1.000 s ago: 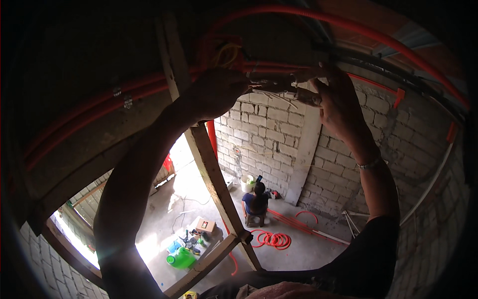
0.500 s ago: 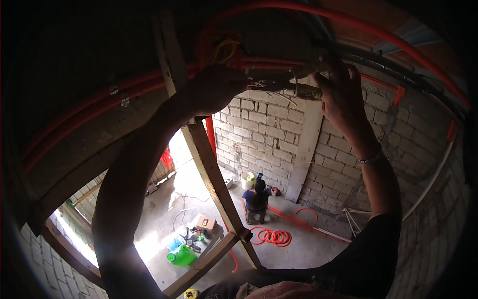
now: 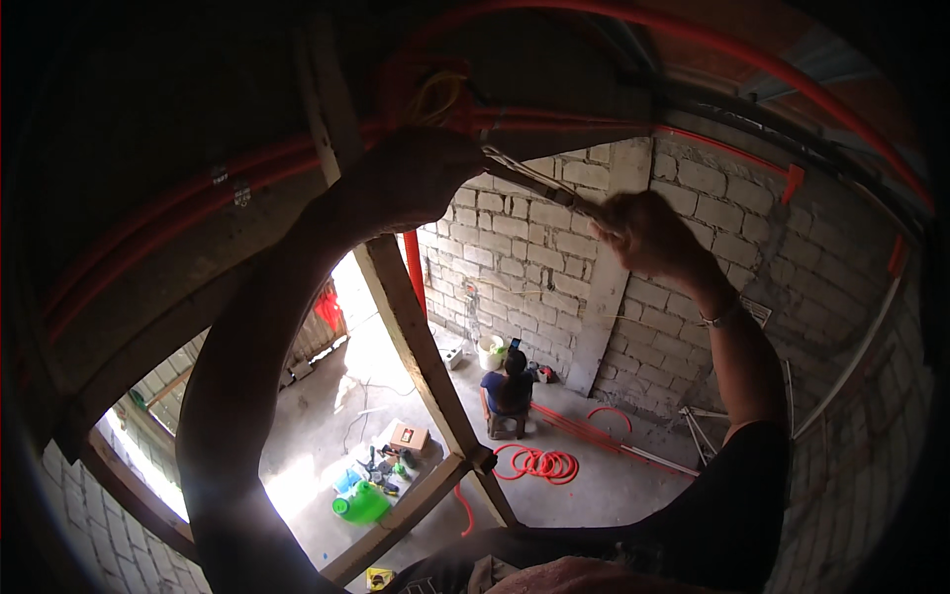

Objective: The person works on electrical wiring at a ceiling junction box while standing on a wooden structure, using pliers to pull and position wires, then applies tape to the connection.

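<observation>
Holds a slim tool point(image 3: 562, 196), probably pliers, in the right hand point(image 3: 648, 233), with fingers wrapped around the handle end. Points its other end to the left hand point(image 3: 426, 176), curled there, too dark to tell around what. Has the tool high, between both hands. Just above the left hand, loose yellow wires point(image 3: 437, 97). Seems to be in the middle of the work: red pipes point(image 3: 712, 47) already up near the ceiling, yellow wires apparently unfinished. Then, lower, a wooden post point(image 3: 408, 322). Down below, a green jug point(image 3: 361, 503), a carton point(image 3: 409, 437), a coil of red hose point(image 3: 539, 467). Farthest, a seated person point(image 3: 508, 389) and a block wall point(image 3: 515, 228).
</observation>
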